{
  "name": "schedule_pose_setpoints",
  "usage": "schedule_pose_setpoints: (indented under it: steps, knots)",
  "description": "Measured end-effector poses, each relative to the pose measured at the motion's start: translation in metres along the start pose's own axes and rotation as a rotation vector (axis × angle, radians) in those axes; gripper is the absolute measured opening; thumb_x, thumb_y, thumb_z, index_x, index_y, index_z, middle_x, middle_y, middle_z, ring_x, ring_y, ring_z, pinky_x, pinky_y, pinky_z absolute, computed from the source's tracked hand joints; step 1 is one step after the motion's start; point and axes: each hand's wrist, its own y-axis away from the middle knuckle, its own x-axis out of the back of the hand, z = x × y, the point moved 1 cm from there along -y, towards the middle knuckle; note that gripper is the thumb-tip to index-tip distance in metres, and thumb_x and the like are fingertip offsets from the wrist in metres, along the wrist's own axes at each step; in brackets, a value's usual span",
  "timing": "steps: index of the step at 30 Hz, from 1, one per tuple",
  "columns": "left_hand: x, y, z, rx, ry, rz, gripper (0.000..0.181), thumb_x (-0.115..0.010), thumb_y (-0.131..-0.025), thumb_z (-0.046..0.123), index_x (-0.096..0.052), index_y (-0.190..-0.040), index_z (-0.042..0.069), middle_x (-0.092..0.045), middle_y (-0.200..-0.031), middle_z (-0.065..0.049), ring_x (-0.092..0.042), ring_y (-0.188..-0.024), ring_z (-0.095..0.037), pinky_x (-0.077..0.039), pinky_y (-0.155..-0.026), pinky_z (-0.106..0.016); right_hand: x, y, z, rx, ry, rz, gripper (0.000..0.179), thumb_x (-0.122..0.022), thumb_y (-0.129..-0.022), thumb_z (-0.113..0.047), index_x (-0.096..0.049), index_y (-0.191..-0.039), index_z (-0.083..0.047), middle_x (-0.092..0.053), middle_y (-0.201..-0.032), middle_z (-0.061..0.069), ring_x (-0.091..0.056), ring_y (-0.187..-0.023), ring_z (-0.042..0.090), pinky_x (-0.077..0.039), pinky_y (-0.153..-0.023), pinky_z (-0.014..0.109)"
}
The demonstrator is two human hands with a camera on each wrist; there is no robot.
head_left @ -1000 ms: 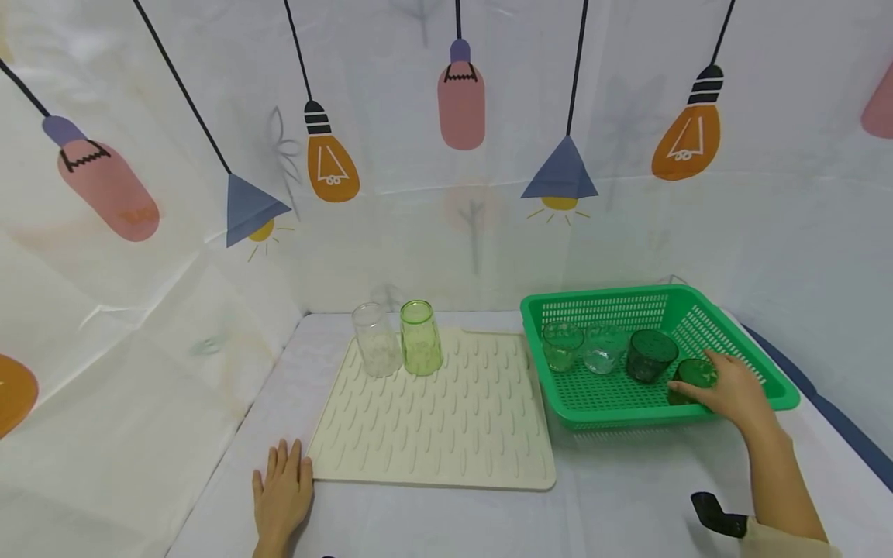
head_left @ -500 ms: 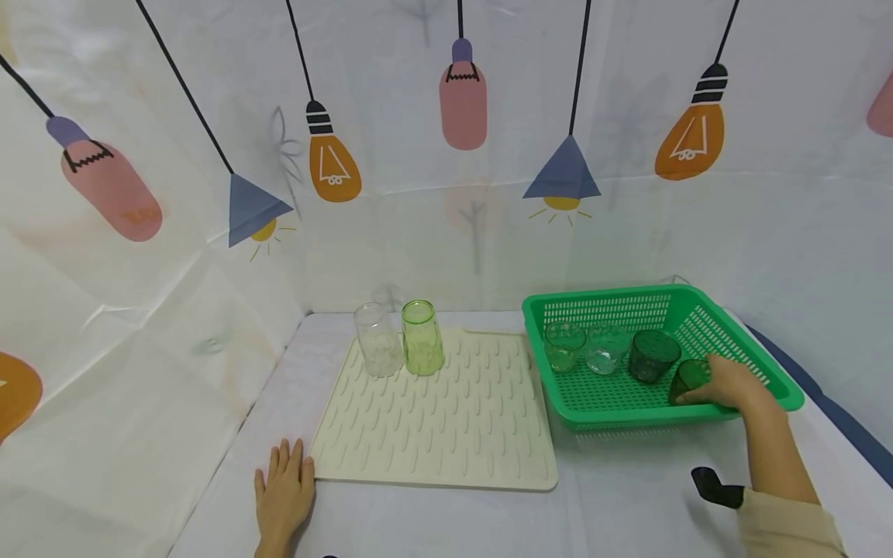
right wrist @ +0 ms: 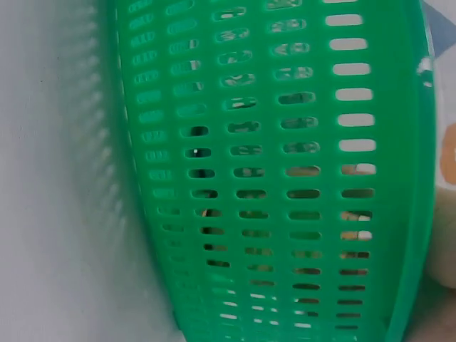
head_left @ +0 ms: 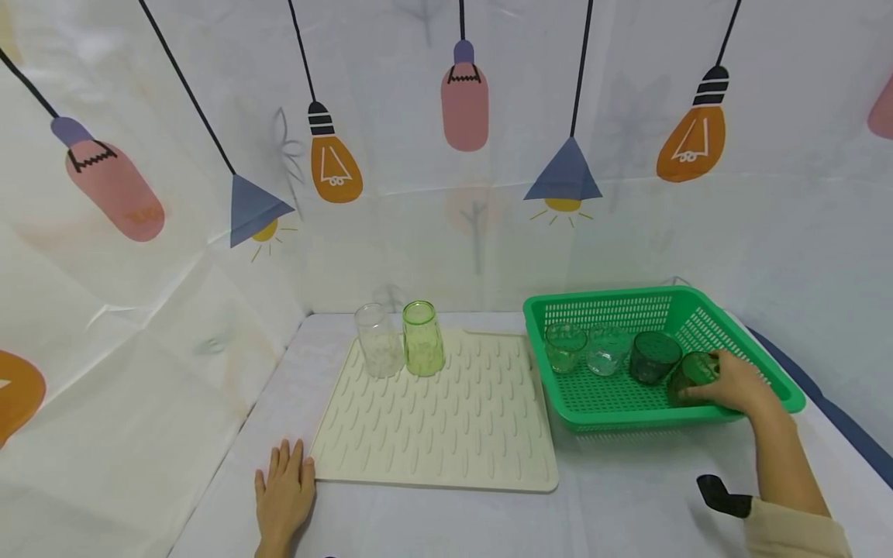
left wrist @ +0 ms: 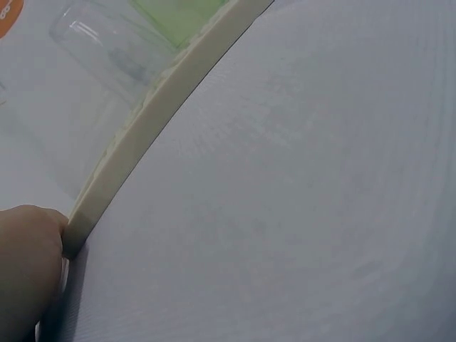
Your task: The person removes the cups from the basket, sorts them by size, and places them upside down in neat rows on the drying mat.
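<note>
A dark green glass (head_left: 689, 375) is in the front right part of the green plastic basket (head_left: 649, 419). My right hand (head_left: 741, 386) reaches over the rim and grips this glass between thumb and fingers. In the right wrist view the slotted basket wall (right wrist: 388, 214) covers most of the glass and fingers; only part of the hand (right wrist: 443, 285) shows. My left hand (head_left: 284, 492) lies flat on the table with fingers spread, beside the front left corner of the cream ridged mat (head_left: 432, 446). The left wrist view shows that hand (left wrist: 28, 260) against the mat's edge (left wrist: 135, 146).
Left of the held glass, the basket contains a dark glass (head_left: 654, 358), a clear glass (head_left: 606, 353) and a light green tumbler (head_left: 563, 350). A tall clear glass (head_left: 379, 345) and a yellow-green glass (head_left: 422, 341) stand at the mat's back left. A lamp-printed cloth (head_left: 418, 232) hangs behind.
My right hand shifts its grip on the green glass, and the glass now sits a little higher and tilted. The left hand stays still.
</note>
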Motion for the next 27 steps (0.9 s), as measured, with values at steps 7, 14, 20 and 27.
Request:
schedule_pose_setpoints:
  steps: [7,14,20,27]
  knots:
    - [0.0,-0.001,0.0,0.011,-0.001,0.03,0.052,-0.036,-0.099,0.023,-0.036,-0.136,-0.012,-0.022,-0.145,-0.034,-0.014,-0.138,-0.048,0.003,-0.108,-0.063,0.001,0.012,0.001,0.043,-0.119,0.077,0.099,-0.075,-0.078,-0.039,-0.023,-0.132,0.025,-0.039,-0.12,0.047,-0.041,-0.106,0.059,-0.042,-0.079,0.066]
    - [0.0,-0.002,-0.001,0.019,-0.005,0.023,0.052,-0.036,-0.099,0.024,-0.036,-0.137,-0.012,-0.021,-0.146,-0.033,-0.014,-0.138,-0.047,0.003,-0.109,-0.062,0.004,0.022,-0.006,0.054,-0.321,0.144,0.093,-0.07,-0.085,-0.03,-0.014,-0.142,0.016,-0.036,-0.13,0.042,-0.038,-0.112,0.057,-0.045,-0.08,0.058]
    - [0.001,-0.002,0.001,0.026,0.0,0.018,0.053,-0.037,-0.098,0.023,-0.036,-0.136,-0.014,-0.022,-0.145,-0.034,-0.014,-0.137,-0.048,0.001,-0.109,-0.063,0.0,0.031,-0.012,0.009,-0.457,0.268,0.088,-0.071,-0.085,-0.028,-0.018,-0.147,0.004,-0.05,-0.122,-0.005,-0.049,-0.104,0.002,-0.036,-0.065,0.004]
    - [-0.001,-0.003,-0.001,0.0,0.03,0.092,0.052,-0.047,-0.094,0.019,-0.041,-0.129,-0.02,-0.03,-0.139,-0.037,-0.023,-0.132,-0.051,-0.009,-0.109,-0.061,-0.006,0.037,-0.029,0.057,-0.666,0.366,0.08,-0.073,-0.083,-0.013,-0.027,-0.147,-0.002,-0.047,-0.107,-0.028,-0.046,-0.095,-0.014,-0.041,-0.071,0.001]
